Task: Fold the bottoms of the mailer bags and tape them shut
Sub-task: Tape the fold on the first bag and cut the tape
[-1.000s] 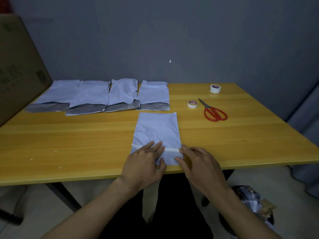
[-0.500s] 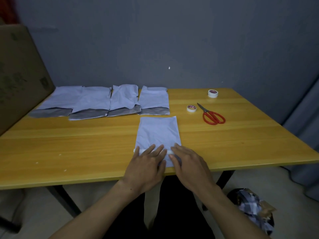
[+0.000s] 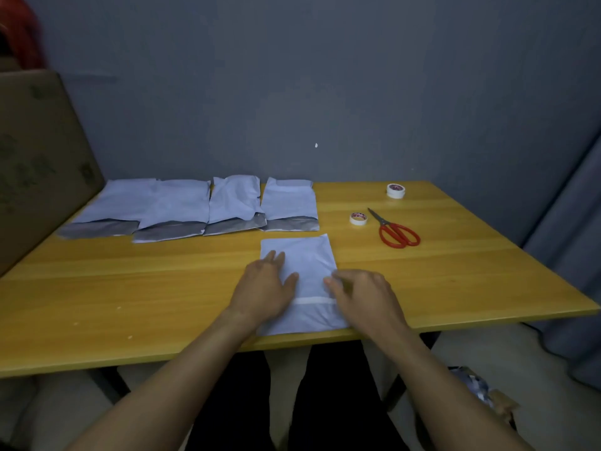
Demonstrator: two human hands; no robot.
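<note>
**A:** What has changed since half a second ago?

**B:** Head view. Both hands have slid forward off the tape strip (image 3: 313,301), which now shows as a pale band between the wrists.

**A:** How do the hands lie?

**B:** The left hand (image 3: 263,288) is spread flat, fingers straight, on the left side of the mailer bag (image 3: 305,262). The right hand (image 3: 364,297) lies palm down with loosely bent fingers at the bag's right edge. I cannot tell whether they nip that edge or only touch it.

**A:** Where is the bag?

**B:** Directly ahead, under both hands. Its long axis runs from the near desk (image 3: 162,288) edge toward the wall (image 3: 292,92), with the taped fold at the near end.

**A:** What does the coming move turn on?

**B:** Probably on the row of four bags (image 3: 182,206) that lies further back and to the left, grey flaps toward the person. The left hand is nearer it, so the taped bag would likely travel forward and left.

**A:** And the rest?

**B:** The desk is yellow wood. Two tape rolls (image 3: 358,218) and red scissors (image 3: 398,234) lie to the right, well apart from the hands. A cardboard box (image 3: 39,157) stands at the left and a grey curtain (image 3: 569,239) hangs at the right.
</note>
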